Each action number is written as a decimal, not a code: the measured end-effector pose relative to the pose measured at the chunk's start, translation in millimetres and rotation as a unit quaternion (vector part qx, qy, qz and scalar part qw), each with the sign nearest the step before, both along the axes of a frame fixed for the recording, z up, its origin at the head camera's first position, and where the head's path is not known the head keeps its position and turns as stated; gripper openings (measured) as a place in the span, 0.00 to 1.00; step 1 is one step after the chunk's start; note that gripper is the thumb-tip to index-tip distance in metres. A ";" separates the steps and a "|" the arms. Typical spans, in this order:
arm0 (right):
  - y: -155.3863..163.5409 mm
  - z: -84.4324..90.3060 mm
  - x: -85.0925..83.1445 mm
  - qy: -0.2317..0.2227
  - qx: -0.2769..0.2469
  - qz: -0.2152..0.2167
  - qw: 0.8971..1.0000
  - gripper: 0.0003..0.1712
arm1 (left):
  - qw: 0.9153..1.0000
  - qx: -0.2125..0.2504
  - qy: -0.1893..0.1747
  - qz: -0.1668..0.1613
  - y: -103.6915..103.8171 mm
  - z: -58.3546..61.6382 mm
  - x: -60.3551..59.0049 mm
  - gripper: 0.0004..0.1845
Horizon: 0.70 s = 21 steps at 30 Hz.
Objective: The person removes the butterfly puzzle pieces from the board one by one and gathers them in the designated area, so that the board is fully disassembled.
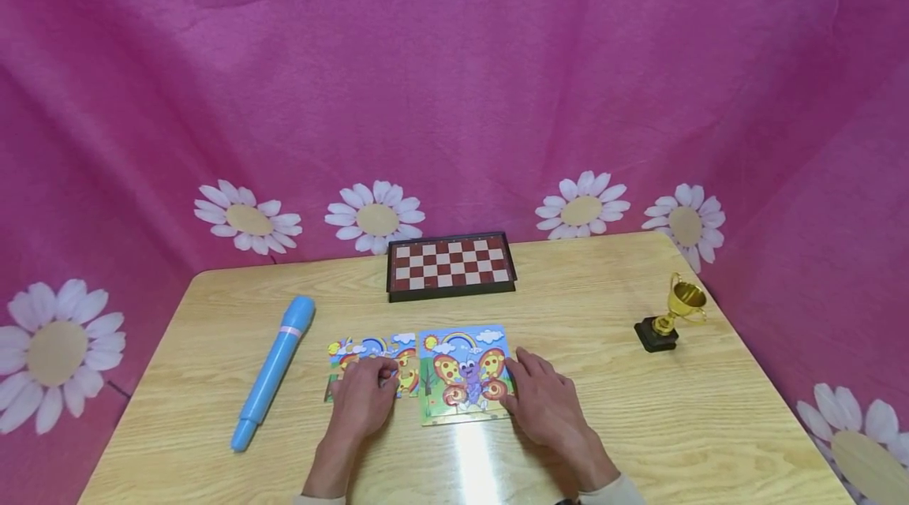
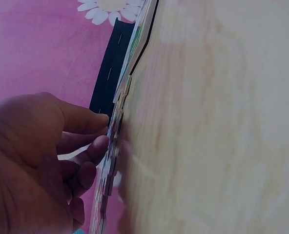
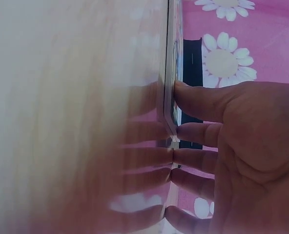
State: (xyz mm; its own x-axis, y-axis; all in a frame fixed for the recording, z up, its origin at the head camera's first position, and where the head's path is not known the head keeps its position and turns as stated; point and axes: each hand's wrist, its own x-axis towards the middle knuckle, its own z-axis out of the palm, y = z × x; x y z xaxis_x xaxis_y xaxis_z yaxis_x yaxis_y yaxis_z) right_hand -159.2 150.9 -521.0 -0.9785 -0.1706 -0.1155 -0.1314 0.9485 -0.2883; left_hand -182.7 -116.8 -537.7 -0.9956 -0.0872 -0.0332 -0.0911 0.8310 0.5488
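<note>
Leftmost, a blue tube (image 1: 273, 371) lies on the surface (image 1: 639, 426), well left of the left hand (image 1: 362, 402), whose curled fingers (image 2: 98, 146) pinch loose puzzle pieces (image 1: 369, 355). Just right, the butterfly puzzle board (image 1: 465, 375) lies between both hands; the right hand (image 1: 547, 402) rests relaxed, fingertips (image 3: 183, 92) touching its edge.

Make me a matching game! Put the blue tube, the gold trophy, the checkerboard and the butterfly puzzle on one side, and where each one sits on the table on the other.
Things:
1. blue tube
2. gold trophy
3. checkerboard
4. butterfly puzzle

Places:
A. at the table's far edge, middle
B. between the two hands
C. far left on the table
D. far right on the table

Pairs: 1-C, 2-D, 3-A, 4-B
</note>
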 end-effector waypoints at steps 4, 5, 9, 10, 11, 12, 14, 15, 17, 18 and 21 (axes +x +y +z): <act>-0.3 -0.1 -0.6 0.001 -0.003 0.002 1.000 0.31 | 1.000 0.017 0.009 -0.001 4.4 1.2 0.8 0.07; -0.6 -0.3 -0.8 0.000 -0.005 0.000 1.000 0.31 | 1.000 0.021 0.010 -0.005 6.4 1.3 1.3 0.07; -1.9 -3.3 -0.6 0.002 -0.005 -0.003 1.000 0.31 | 0.999 0.023 0.012 -0.037 16.3 0.8 3.7 0.07; -2.0 -4.3 -0.3 0.006 -0.005 -0.003 1.000 0.31 | 0.999 0.022 0.012 -0.048 18.6 0.5 4.3 0.08; -2.2 -5.6 -0.2 0.008 -0.005 -0.003 1.000 0.31 | 0.998 0.023 0.016 -0.061 20.6 0.5 5.1 0.08; -2.1 -6.6 0.0 0.014 -0.003 -0.002 1.000 0.31 | 0.997 0.024 0.020 -0.074 22.6 0.1 5.8 0.08; -1.6 -7.5 0.4 0.019 0.000 -0.002 1.000 0.31 | 0.995 0.028 0.030 -0.095 26.1 -0.3 7.7 0.08; -1.3 -7.4 0.6 0.020 0.001 -0.002 1.000 0.31 | 0.994 0.027 0.032 -0.104 27.6 -0.5 8.6 0.09; -0.4 -7.3 0.9 0.021 0.001 -0.001 1.000 0.31 | 0.992 0.022 0.039 -0.118 29.9 -1.0 10.5 0.10; 0.0 -7.0 1.1 0.023 0.000 0.000 1.000 0.31 | 0.991 0.018 0.042 -0.123 30.9 -1.0 11.5 0.11; 1.4 -5.7 1.8 0.026 -0.009 0.004 1.000 0.31 | 0.990 0.001 0.045 -0.135 33.0 -0.8 14.1 0.14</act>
